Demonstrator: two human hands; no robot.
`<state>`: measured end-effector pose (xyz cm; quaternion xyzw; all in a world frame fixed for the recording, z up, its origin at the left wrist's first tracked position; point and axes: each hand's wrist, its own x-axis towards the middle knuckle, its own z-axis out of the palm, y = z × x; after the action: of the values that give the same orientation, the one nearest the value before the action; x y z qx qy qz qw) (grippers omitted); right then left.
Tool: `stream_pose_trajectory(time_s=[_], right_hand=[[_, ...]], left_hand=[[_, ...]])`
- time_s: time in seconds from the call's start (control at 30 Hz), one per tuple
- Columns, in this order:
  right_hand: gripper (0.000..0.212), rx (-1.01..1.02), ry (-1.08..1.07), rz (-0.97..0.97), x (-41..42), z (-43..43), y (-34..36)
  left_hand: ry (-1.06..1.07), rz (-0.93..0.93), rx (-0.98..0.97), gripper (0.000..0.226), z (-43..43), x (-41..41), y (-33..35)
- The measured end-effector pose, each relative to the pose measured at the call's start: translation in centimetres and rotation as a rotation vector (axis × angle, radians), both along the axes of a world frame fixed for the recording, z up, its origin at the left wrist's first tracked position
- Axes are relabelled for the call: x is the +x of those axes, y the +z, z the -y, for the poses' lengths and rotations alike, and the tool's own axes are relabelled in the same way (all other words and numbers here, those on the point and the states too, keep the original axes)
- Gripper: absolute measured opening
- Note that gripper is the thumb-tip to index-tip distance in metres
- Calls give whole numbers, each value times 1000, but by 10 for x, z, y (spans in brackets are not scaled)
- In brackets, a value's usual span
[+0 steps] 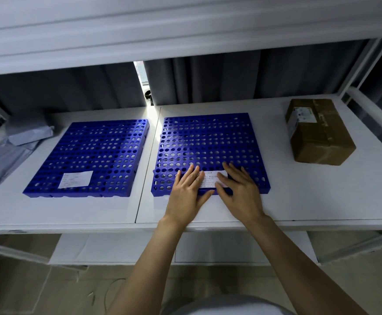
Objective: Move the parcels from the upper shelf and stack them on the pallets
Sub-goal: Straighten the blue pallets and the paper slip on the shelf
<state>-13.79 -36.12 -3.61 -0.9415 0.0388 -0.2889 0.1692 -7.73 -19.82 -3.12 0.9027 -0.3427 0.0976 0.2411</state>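
Two blue perforated pallets lie flat on the white shelf. The left pallet carries a white label near its front edge. On the right pallet, my left hand and my right hand rest flat with straight fingers over its front edge, on either side of a white label. A brown cardboard parcel wrapped in tape stands on the shelf at the right, apart from both pallets. Grey plastic mailer bags lie at the far left. Neither pallet has a parcel on it.
An upper shelf board hangs close overhead across the top of the view. Grey curtains close off the back. White shelf uprights stand at the right. A lower white shelf and a beige floor show below the front edge.
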Motion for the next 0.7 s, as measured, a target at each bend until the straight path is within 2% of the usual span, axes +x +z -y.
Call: stream_pose_trajectory(time_s=[0.47,0.7], right_hand=[[30,9,13,-12,-1,2,-3],[42,72,37,-41,-8,0,5]], left_hand=[[13,-26,10,61,1,-4,3],[-15,-9,97,69,-2,-8,14]])
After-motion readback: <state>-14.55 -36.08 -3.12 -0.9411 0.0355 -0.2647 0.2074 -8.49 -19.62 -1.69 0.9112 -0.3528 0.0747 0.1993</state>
